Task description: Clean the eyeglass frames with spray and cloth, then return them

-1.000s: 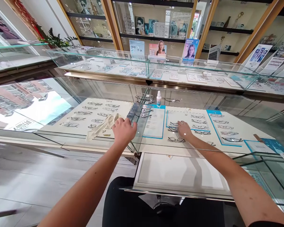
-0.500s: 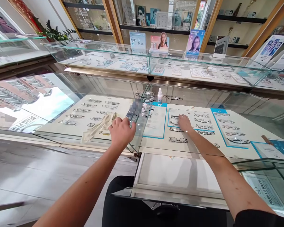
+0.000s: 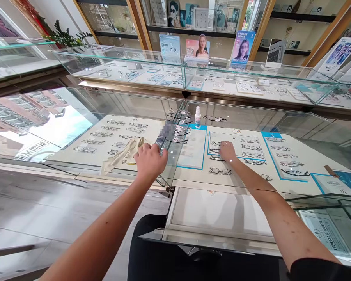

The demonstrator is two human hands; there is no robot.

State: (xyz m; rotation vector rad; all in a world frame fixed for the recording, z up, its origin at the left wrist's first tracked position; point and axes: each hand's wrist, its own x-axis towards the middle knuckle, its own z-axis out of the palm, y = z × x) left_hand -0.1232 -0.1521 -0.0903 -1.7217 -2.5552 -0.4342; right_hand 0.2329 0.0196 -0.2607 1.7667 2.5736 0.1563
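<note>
My right hand reaches under the counter glass, fingers bent and close together at one end of a pair of eyeglasses in a blue-edged display tray. My fingertips are partly hidden there. More eyeglasses lie just in front of the tray. My left hand is curled at the glass joint of the counter; what its fingers grip is hidden. A cream cloth lies crumpled just left of it. Beyond its fingers, a blurred grey patch shows at the glass.
A white spray bottle stands behind an eyeglass-free blue-edged panel. Rows of frames fill the left board and the right tray. A white drawer juts out towards my lap. Another glass showcase runs across the back.
The view has tipped very slightly. Both hands keep nearly the same places, with only a small shift of the right fingers at the eyeglasses.
</note>
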